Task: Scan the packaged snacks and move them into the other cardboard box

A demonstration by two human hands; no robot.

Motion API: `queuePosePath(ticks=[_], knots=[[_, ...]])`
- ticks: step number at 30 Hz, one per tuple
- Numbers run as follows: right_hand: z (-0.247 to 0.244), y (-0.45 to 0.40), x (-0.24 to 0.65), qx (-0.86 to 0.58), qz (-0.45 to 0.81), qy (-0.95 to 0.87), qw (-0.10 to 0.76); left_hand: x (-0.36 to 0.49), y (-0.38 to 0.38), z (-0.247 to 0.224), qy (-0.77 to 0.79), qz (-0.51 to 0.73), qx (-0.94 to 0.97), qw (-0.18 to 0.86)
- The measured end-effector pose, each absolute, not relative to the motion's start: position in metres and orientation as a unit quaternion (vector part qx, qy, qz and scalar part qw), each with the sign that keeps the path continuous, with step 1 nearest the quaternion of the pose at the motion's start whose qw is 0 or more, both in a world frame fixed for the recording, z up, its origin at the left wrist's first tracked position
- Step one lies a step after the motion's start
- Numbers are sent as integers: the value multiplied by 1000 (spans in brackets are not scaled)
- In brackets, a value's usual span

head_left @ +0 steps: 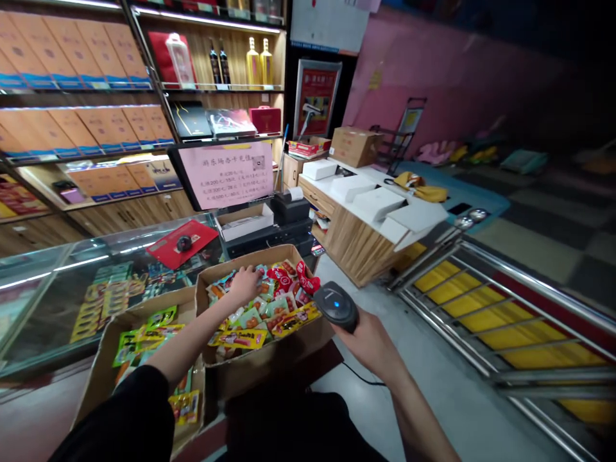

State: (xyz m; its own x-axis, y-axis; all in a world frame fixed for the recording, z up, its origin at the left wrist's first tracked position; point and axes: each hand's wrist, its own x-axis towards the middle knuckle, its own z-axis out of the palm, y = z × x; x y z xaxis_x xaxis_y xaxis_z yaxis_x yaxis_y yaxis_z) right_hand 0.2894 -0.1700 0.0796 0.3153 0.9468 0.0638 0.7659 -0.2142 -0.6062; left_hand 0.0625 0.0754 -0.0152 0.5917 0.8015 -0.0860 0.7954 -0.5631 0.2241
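Note:
A black barcode scanner [337,305] with a small blue light on top is in my right hand [369,340], whose fingers are wrapped round its handle. The scanner's head is just beyond the right rim of a cardboard box [269,366] filled with snack packets [250,317]. My left hand [246,285] reaches over that box and rests on the packets. Its fingers bend down among them, so whether they grip one is hidden. Red round-topped packets [289,281] lie right of my left hand. A second cardboard box [103,350] with green and yellow packets stands below my left forearm.
Behind the boxes stand a monitor [226,173] with a pink notice, a receipt printer [291,205] and a white tray [245,221]. A red folder [183,244] lies on the glass counter [62,256]. Metal railing [481,359] runs along the right. A cable [363,380] hangs below the scanner.

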Motion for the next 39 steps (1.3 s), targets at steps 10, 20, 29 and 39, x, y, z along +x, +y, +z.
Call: queuePosePath(ticks=[10,20,29,39], knots=[[76,-163,286,-746,171,-578,283,58,72,-2,463,172,841,222],[81,-125,264,-670,200,-662,269,7,55,9,476,388,514,599],[77,-97,243,-607,200,-727,252,-36,23,26,490,461,458,581],[76,-91,238,-559,187,-770,245,-43,5,31,506,458,503,530]])
